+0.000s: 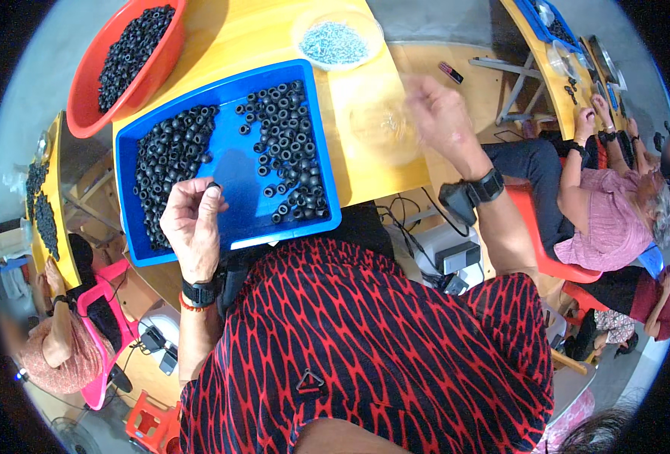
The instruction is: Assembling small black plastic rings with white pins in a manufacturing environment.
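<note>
My left hand (pixel 193 225) is over the blue tray (pixel 324 170), thumb and forefinger pinched on a small black hollow cap (pixel 212 186). The tray holds small black caps with round holes: a dense heap (pixel 170 155) fills its left side. A looser spread of them (pixel 286 132) lies on its right, with bare blue tray bottom between. My right hand (pixel 441 117) is raised beside a shallow see-through dish (pixel 386 127) with a few tiny clear pieces in it. Motion blurs its fingers, so what they hold, if anything, cannot be made out.
A red basin (pixel 85 91) of black caps stands at the far left of the yellow table (pixel 233 30). Beyond the tray, a pale bowl (pixel 376 44) holds small light-blue pieces. Cables (pixel 407 216) hang below the table's near edge. People sit working at tables on both sides.
</note>
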The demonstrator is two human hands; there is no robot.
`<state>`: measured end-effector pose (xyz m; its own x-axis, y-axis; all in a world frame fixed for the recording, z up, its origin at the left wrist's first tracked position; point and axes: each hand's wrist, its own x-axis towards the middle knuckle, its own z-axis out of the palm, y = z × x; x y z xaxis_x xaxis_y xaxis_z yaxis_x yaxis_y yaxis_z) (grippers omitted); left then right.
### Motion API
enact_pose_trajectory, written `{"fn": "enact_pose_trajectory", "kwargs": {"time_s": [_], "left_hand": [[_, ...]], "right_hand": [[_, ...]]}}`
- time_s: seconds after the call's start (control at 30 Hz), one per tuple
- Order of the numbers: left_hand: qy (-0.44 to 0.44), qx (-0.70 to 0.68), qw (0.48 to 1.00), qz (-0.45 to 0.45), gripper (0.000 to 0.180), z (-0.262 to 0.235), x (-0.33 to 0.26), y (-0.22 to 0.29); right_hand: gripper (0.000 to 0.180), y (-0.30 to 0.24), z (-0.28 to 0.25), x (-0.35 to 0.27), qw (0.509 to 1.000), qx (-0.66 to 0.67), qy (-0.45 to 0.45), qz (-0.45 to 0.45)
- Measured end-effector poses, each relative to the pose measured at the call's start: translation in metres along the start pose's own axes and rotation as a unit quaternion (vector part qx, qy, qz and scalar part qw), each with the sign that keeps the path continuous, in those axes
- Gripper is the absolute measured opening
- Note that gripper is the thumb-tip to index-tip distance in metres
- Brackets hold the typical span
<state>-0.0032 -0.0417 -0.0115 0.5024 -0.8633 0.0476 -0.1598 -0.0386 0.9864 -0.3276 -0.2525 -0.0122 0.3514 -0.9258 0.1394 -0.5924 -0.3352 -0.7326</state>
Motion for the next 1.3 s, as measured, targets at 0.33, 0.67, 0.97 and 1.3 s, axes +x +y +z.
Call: {"fn": "enact_pose_trajectory", "kwargs": {"time_s": [0.33, 0.67, 0.97, 1.3], "left_hand": [[0.001, 0.016, 1.0, -0.003, 0.012, 0.0, 0.0, 0.002], [-0.002, 0.015, 1.0, -0.005, 0.012, -0.001, 0.0, 0.002], [0.024, 0.011, 0.999, -0.019, 0.012, 0.0, -0.001, 0.004], [0.027, -0.012, 0.999, -0.014, 0.015, -0.002, 0.001, -0.002]], "right_hand": [[0.031, 0.003, 0.007, 0.003, 0.998, -0.022, -0.03, -0.053], [0.034, -0.005, 0.012, 0.005, 0.997, -0.037, -0.035, -0.063], [0.03, -0.032, -0.007, 0.005, 0.964, -0.21, 0.011, -0.164], [0.012, -0.04, 0.032, 0.019, 0.898, -0.284, -0.201, -0.269]]}}
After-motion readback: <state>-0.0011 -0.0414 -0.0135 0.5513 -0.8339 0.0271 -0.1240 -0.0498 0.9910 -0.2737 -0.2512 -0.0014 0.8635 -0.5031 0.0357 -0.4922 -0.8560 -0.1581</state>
